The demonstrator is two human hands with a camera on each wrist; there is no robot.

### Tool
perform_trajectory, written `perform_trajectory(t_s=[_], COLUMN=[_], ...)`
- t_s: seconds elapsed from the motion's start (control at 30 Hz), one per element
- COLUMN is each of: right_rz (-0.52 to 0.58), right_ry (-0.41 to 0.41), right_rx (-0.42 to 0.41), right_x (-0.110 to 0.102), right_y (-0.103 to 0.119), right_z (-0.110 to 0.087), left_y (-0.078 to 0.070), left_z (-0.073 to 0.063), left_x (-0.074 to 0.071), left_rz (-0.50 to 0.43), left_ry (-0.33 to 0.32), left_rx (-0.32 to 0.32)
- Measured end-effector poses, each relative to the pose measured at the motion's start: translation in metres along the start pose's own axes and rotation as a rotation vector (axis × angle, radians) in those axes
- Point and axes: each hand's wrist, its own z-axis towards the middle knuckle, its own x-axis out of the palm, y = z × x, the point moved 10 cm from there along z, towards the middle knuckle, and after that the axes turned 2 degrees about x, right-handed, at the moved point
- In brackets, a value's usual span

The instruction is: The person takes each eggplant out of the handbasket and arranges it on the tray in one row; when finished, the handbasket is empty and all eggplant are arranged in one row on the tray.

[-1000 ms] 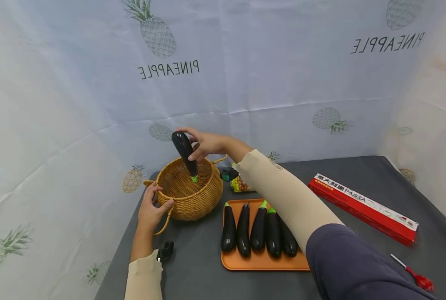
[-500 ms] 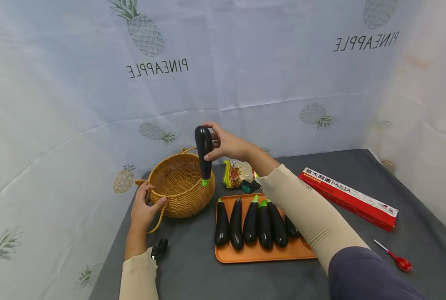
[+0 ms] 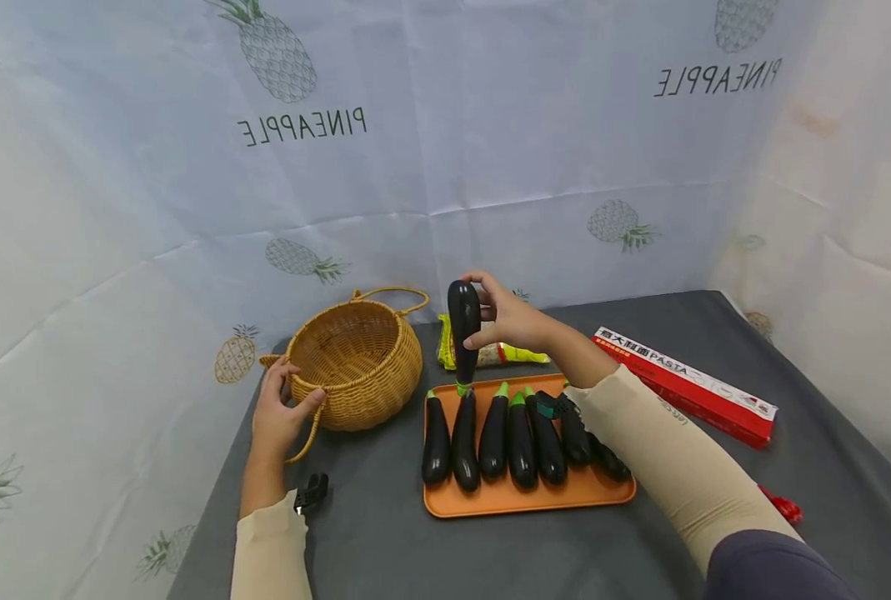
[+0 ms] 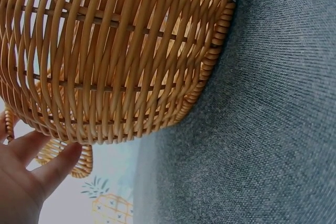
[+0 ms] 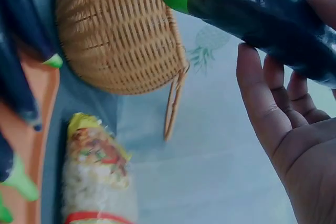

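Observation:
My right hand [image 3: 511,321] holds a dark eggplant [image 3: 463,321] upright, green stem end down, above the far edge of the orange tray [image 3: 520,502]. In the right wrist view the thumb and fingers grip the eggplant [image 5: 252,17] along its body. Several more eggplants [image 3: 522,446] lie side by side on the tray, stems pointing away. At the left stands a round wicker basket [image 3: 370,400], tilted slightly. My left hand [image 3: 276,417] grips its left rim near a handle. Seen from the left wrist, the fingertips touch the basket's woven side [image 4: 105,66].
Behind the tray lies a yellow-and-clear food packet [image 3: 516,353]. A long red pasta box [image 3: 685,387] lies at the right. Part of a red-wrapped lollipop [image 3: 783,505] shows beside the right sleeve. Pineapple-print cloth [image 3: 490,150] hangs behind the grey table [image 3: 370,533].
The right hand has carried the eggplant from over the basket's opening rightward to above the tray. The left hand stays at the basket's rim. The head view has shifted slightly.

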Motion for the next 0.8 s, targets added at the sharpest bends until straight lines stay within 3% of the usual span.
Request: perform_trajectory(t_s=[0.33,0.6,0.7,0.8], right_rz=[0.038,0.040,0.011,-0.025], right_ry=[-0.089,-0.091,-0.073,-0.061], right_rx=[0.096,0.219,0.233,0.213], right_x=[-0.010,0.006,0.010,0.008], right_y=[-0.039,-0.080,-0.085,-0.075], right_z=[-0.034,-0.041,-0.043,-0.044], left_y=[-0.002,-0.003,-0.003,-0.003], left_z=[0.000,-0.001,-0.001,0.000], left_x=[0.000,0.001,0.001,0.000], left_rz=[0.004,0.006,-0.001,-0.005], left_ry=[0.009,0.023,0.021,0.019], left_rx=[-0.002,-0.010,-0.008,-0.006])
